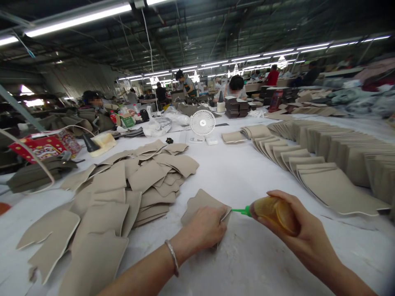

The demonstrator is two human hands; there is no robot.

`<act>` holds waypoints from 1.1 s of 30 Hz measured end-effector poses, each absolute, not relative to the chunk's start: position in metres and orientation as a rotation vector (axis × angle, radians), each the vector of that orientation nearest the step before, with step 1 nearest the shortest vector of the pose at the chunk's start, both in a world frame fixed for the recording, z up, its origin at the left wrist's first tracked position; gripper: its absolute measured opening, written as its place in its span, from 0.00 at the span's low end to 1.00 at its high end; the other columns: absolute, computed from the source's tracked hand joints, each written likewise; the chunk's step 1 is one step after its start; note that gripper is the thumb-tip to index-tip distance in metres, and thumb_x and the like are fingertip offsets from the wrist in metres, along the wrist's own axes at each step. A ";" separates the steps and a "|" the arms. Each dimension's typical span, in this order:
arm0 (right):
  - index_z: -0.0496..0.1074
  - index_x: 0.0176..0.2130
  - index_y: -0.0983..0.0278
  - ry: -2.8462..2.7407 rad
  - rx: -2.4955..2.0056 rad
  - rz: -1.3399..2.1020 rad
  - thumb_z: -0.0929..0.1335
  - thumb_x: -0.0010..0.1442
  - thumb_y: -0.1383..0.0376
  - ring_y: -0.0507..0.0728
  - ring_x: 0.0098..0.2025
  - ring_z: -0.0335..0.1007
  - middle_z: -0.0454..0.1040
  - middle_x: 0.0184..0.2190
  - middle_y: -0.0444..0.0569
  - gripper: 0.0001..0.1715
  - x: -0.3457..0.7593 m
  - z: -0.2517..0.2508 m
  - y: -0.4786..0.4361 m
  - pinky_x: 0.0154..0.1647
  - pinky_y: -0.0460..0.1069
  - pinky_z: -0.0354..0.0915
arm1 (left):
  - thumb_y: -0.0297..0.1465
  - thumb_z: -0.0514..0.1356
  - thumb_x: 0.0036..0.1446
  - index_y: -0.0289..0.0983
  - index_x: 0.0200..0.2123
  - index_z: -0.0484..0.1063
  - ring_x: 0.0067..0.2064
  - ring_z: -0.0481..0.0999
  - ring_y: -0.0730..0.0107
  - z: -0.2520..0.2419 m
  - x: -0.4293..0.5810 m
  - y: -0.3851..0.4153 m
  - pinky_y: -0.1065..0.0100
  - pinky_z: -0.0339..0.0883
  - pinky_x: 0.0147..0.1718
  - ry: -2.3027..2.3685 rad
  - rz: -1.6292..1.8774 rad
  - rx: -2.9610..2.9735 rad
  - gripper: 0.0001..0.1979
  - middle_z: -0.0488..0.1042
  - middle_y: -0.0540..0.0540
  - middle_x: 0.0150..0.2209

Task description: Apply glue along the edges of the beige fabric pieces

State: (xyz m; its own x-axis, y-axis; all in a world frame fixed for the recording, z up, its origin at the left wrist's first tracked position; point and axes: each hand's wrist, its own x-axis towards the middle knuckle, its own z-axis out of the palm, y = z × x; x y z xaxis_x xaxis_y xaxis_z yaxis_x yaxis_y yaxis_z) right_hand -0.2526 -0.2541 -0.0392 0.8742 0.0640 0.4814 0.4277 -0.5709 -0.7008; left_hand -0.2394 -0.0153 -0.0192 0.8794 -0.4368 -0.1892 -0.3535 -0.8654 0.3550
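My left hand (205, 228) is closed on a taupe fabric-like piece (197, 201), pinching it near its right edge above the white table. In my right hand (305, 230) is an amber squeeze bottle (274, 211) with a green nozzle, tilted on its side. The thin green tip points left and meets the edge of the piece beside my left fingers. Whether any liquid comes out is too small to tell. A loose heap of similar taupe pieces (148, 174) lies to the left of my left hand.
Overlapping rows of taupe pieces (333, 181) fan out along the right. A small white fan (203, 123) stands at the back middle. A pot with a dark cone (103, 144) and a red patterned box (46, 146) sit at left. Several people work farther back.
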 end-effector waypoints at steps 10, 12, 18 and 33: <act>0.65 0.52 0.54 -0.205 -2.041 -0.404 0.72 0.56 0.48 0.62 0.43 0.69 0.69 0.47 0.46 0.29 -0.249 -0.047 -0.259 0.45 0.54 0.67 | 0.30 0.48 0.56 0.42 0.45 0.68 0.42 0.76 0.56 -0.022 -0.239 -0.015 0.63 0.67 0.39 -0.638 -0.339 2.738 0.15 0.77 0.45 0.39; 0.65 0.52 0.55 -0.194 -2.035 -0.425 0.72 0.55 0.48 0.62 0.43 0.69 0.70 0.47 0.47 0.29 -0.248 -0.047 -0.259 0.43 0.53 0.67 | 0.30 0.48 0.57 0.41 0.46 0.67 0.41 0.76 0.55 -0.021 -0.239 -0.014 0.62 0.67 0.38 -0.637 -0.334 2.740 0.15 0.77 0.44 0.39; 0.65 0.51 0.55 -0.192 -2.038 -0.385 0.72 0.53 0.47 0.64 0.41 0.71 0.71 0.45 0.48 0.30 -0.250 -0.048 -0.261 0.41 0.54 0.69 | 0.30 0.48 0.57 0.42 0.45 0.67 0.42 0.76 0.56 -0.017 -0.239 -0.014 0.63 0.66 0.39 -0.637 -0.394 2.720 0.14 0.77 0.45 0.39; 0.64 0.52 0.54 -0.177 -2.069 -0.487 0.71 0.56 0.47 0.63 0.44 0.69 0.70 0.48 0.47 0.28 -0.252 -0.053 -0.260 0.41 0.53 0.67 | 0.30 0.48 0.57 0.43 0.57 0.63 0.51 0.73 0.58 -0.014 -0.239 -0.014 0.63 0.65 0.50 -0.605 -0.435 2.649 0.24 0.74 0.45 0.52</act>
